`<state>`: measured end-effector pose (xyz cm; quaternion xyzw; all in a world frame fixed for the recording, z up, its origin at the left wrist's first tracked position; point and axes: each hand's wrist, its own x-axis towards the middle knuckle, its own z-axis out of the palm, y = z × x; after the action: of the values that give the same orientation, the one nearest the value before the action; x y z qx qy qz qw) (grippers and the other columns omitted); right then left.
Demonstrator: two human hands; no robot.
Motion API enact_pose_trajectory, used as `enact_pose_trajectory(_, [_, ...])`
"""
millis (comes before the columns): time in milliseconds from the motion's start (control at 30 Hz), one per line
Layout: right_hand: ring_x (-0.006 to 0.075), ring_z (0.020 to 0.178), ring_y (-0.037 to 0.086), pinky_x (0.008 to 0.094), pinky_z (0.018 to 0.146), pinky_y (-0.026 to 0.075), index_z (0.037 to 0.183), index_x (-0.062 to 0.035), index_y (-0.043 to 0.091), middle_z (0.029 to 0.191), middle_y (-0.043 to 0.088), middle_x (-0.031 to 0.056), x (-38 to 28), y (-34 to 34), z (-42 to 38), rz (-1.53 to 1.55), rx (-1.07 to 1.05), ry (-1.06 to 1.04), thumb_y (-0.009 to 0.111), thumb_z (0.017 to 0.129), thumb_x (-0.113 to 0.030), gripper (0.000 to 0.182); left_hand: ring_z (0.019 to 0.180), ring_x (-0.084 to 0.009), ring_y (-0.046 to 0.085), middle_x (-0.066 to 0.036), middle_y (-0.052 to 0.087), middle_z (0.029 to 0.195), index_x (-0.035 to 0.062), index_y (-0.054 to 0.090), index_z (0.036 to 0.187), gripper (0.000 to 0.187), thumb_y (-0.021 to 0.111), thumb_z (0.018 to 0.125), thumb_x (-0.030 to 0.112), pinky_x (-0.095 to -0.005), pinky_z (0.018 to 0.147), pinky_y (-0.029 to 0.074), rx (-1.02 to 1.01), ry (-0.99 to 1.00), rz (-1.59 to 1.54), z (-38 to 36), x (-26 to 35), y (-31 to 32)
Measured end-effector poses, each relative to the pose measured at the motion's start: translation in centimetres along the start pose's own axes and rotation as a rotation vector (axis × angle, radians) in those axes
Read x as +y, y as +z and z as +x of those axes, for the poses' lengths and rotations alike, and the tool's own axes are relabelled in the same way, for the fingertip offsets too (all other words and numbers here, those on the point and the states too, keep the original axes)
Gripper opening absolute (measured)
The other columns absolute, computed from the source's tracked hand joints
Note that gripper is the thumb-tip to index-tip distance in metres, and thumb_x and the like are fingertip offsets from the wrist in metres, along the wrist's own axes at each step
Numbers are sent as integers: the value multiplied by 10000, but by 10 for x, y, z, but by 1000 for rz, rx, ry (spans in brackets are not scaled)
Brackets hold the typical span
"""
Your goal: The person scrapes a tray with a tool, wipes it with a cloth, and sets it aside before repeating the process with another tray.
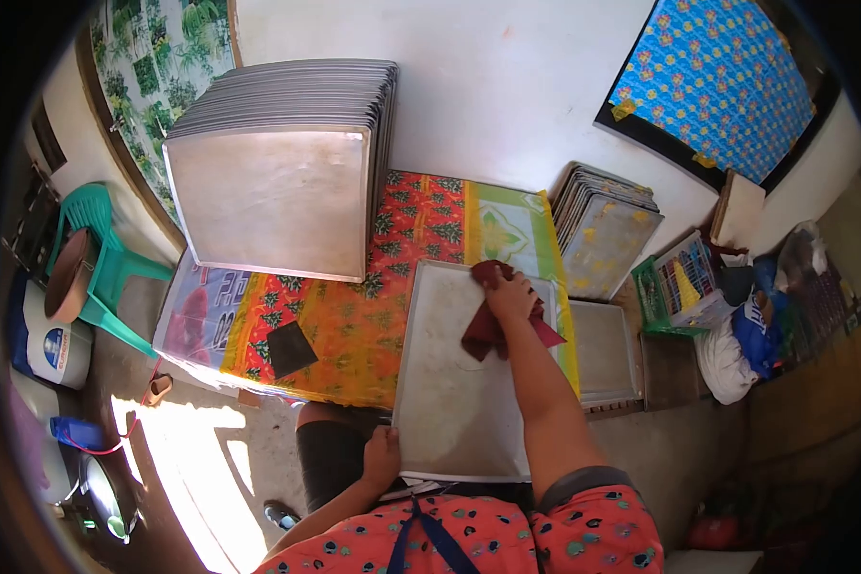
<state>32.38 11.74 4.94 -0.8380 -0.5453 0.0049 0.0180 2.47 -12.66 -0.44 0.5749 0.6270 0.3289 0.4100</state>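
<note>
A shallow metal baking tray [450, 383] lies before me, its near end by my lap and its far part on the covered table. My left hand [382, 457] is closed on the tray's near left edge. Over the far right part of the tray, my right hand [511, 294] presses a dark red cloth [488, 331] against the surface, fingers bent over it. Part of the cloth hangs out to either side of the wrist. A small dark square piece [291, 349] lies on the table to the left of the tray.
A tall row of similar trays [268, 201] stands upright on the table's left. More trays [607, 239] lean against the wall at right, with a flat tray [598, 352] below. A green chair [115, 277] is at left; a crate [679, 287] and bags [732, 359] are at right.
</note>
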Motion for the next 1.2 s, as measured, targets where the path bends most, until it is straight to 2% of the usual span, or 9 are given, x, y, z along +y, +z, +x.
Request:
enact_pose_trajectory(300, [369, 1205, 470, 527, 944, 411, 1382, -196, 434, 1353, 426, 191, 89, -18, -3, -43, -117, 260, 483, 887, -519, 592, 763, -449, 601, -255, 609, 769, -15, 548, 901, 282, 473, 952, 253, -495, 676, 463, 38, 26, 15, -1, -1, 2])
enact_pose_trajectory(500, [389, 1067, 556, 495, 857, 479, 1334, -147, 485, 1174, 533, 217, 124, -11, -106, -95, -75, 36, 543, 861, -467, 574, 769, -409, 611, -249, 610, 789, -29, 561, 892, 294, 467, 945, 245, -454, 696, 466, 40, 5, -4, 1, -8, 4])
enact_pose_trajectory(700, [379, 986, 599, 464, 828, 494, 1269, -186, 556, 1069, 578, 245, 177, -50, -274, -141, -386, -186, 594, 835, -451, 510, 756, -380, 605, -236, 607, 798, -36, 554, 873, 301, 472, 949, 243, -432, 702, 462, 47, 0, -59, 3, -8, 6])
enact_pose_trajectory(767, [330, 939, 633, 414, 798, 506, 1185, -180, 617, 967, 632, 230, 213, -76, -310, 104, -718, -154, 620, 828, -407, 424, 762, -380, 593, -233, 602, 812, -39, 544, 860, 304, 468, 955, 239, -426, 713, 456, 43, 1, -95, 2, -7, 8])
enact_pose_trajectory(833, [267, 888, 653, 362, 768, 510, 1082, -153, 667, 939, 675, 162, 289, -68, -346, 1008, -1063, 436, 644, 821, -333, 318, 721, -334, 593, -214, 602, 777, -40, 561, 864, 308, 473, 952, 242, -406, 697, 457, 100, 54, -64, 7, -5, 19])
enact_pose_trajectory(900, [232, 918, 653, 331, 778, 513, 1054, -139, 681, 1027, 679, 91, 320, -36, -430, 288, -843, 531, 668, 762, -257, 315, 706, -296, 589, -204, 603, 763, -45, 571, 877, 316, 476, 951, 247, -391, 692, 455, 102, 50, -52, 12, -9, 18])
enact_pose_trajectory(967, [214, 979, 652, 312, 806, 514, 1055, -152, 692, 1092, 673, 81, 375, 7, -466, -622, -1059, 314, 668, 710, -204, 350, 716, -266, 583, -204, 604, 771, -54, 574, 898, 328, 478, 952, 255, -380, 700, 452, 89, -8, -99, 26, -2, 22])
enact_pose_trajectory(1067, [216, 1023, 646, 330, 844, 509, 1059, -155, 703, 1103, 671, 93, 382, 8, -475, -166, -695, 584, 665, 675, -183, 387, 783, -366, 579, -253, 580, 814, -58, 563, 886, 358, 453, 965, 274, -416, 740, 438, -21, 44, -149, 49, -20, 13])
enact_pose_trajectory(1200, [265, 971, 658, 380, 864, 507, 1066, -138, 692, 1040, 690, 96, 354, -24, -412, 253, -310, 583, 675, 695, -158, 371, 727, -204, 576, -116, 614, 840, -56, 589, 973, 395, 456, 970, 316, -343, 697, 458, -148, -46, -290, 55, -17, 5])
